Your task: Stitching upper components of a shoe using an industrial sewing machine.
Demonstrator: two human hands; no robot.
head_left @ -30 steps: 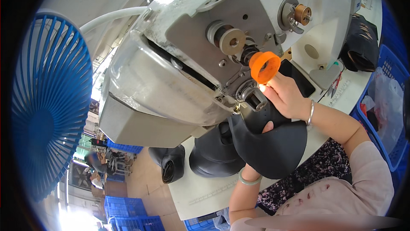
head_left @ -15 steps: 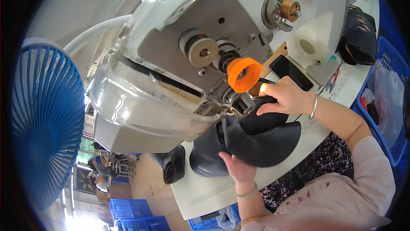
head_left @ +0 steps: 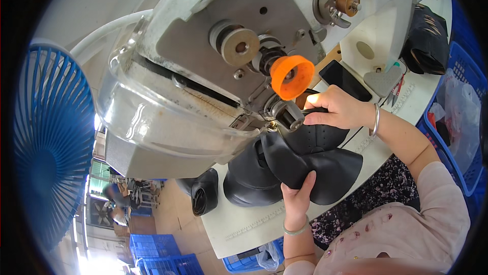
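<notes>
A black leather shoe upper lies beneath the needle area of a large sewing machine. My left hand grips its near flap, thumb on top and the fingers hidden under the leather. At the far edge, right beside the machine's presser parts, my right hand pinches the upper's rim between thumb and fingers. More black leather uppers lie close together to the left of my left hand. The needle itself is hidden behind the machine head.
A blue fan stands at the left. On the white table are a black phone, red-handled scissors and a black leather bundle. A blue basket with plastic bags is at the right. Another person is far off.
My left hand has moved slightly right and taken hold of the flap, folding it upward. My right hand has shifted a little, still at the upper's rim.
</notes>
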